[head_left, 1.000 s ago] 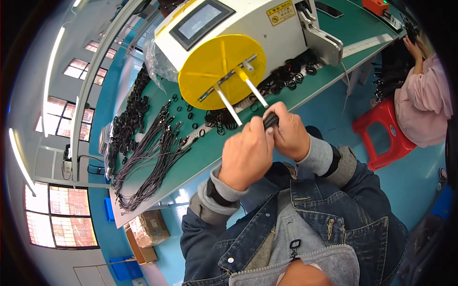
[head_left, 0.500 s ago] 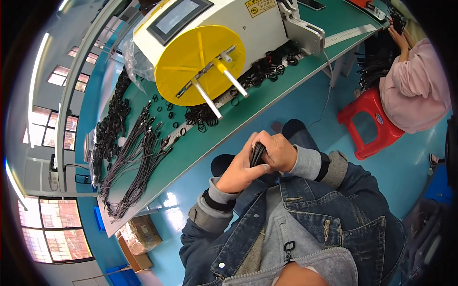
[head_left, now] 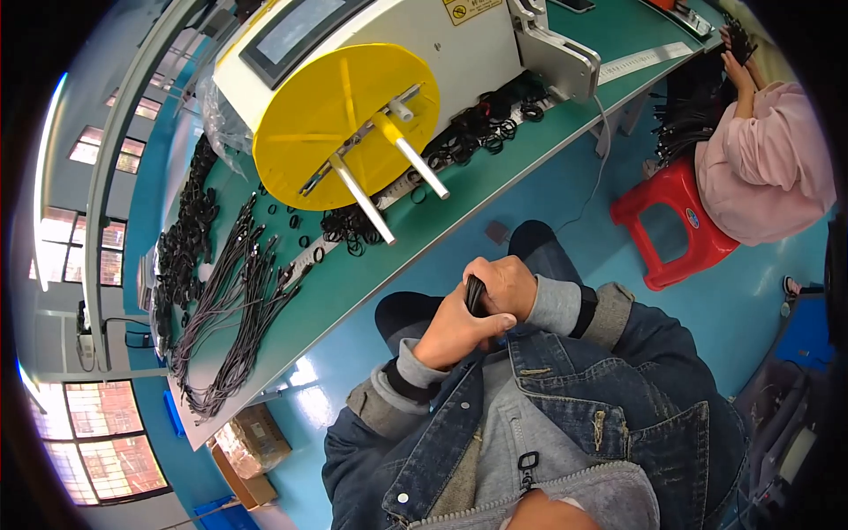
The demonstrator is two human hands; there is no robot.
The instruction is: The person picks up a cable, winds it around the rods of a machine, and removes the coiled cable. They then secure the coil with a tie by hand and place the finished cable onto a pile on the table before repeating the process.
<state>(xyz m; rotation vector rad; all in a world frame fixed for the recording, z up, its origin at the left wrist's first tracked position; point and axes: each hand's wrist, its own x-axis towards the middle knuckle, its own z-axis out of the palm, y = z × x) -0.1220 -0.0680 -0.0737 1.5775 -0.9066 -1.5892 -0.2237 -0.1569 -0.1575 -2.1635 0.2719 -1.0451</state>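
Note:
Above my lap, my left hand (head_left: 452,330) and my right hand (head_left: 510,288) are closed together around a coiled bundle of black cable (head_left: 475,293). Only a short stretch of the coil shows between my fingers, and its ends are hidden. My left thumb lies across toward the right hand. In front of me on the green table (head_left: 459,212) stands a white machine (head_left: 481,62) with a yellow disc (head_left: 353,97) and metal pegs sticking out toward me.
Long dark cables (head_left: 247,327) lie at the table's left end, beside a heap of black coils (head_left: 185,230). More black loops (head_left: 481,132) sit under the machine. Rightward, a co-worker in a pink top (head_left: 764,168) sits on a red stool (head_left: 676,221). A cardboard box (head_left: 252,446) stands below left.
My view has shifted, so the table and machine appear farther left. My hands have dropped slightly toward my lap, the left thumb reaching farther across, still gripping the coil.

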